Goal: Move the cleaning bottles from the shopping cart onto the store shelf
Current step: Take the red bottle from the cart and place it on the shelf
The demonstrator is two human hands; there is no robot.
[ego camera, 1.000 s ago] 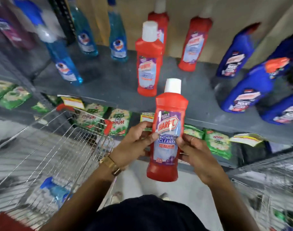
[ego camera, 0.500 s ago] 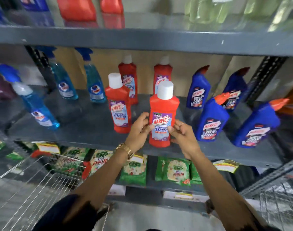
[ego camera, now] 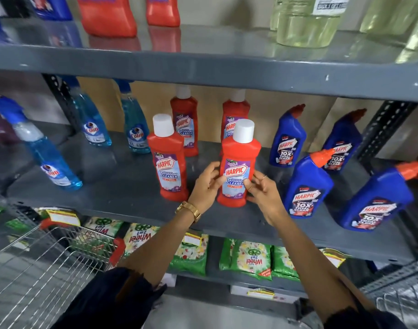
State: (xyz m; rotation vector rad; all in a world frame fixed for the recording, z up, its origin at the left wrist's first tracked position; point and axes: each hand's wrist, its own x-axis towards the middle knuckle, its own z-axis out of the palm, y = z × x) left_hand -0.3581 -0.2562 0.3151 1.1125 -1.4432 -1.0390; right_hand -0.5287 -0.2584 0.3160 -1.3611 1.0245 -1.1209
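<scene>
Both hands are cupped loosely round one bottle: the left hand (ego camera: 206,184) curls against its left flank, the right hand (ego camera: 262,188) touches the label's lower right corner with bent fingers, neither fully closed. The red plastic Harpic bathroom-cleaner bottle with a white cap (ego camera: 238,167) stands upright near the front of the grey metal store shelf (ego camera: 122,193), just right of a matching red bottle (ego camera: 170,162). It looks rigid, smooth and probably weighty with liquid, so the flat waist suits gripping best. Both forearms reach forward and up, wrists slightly bent inward.
</scene>
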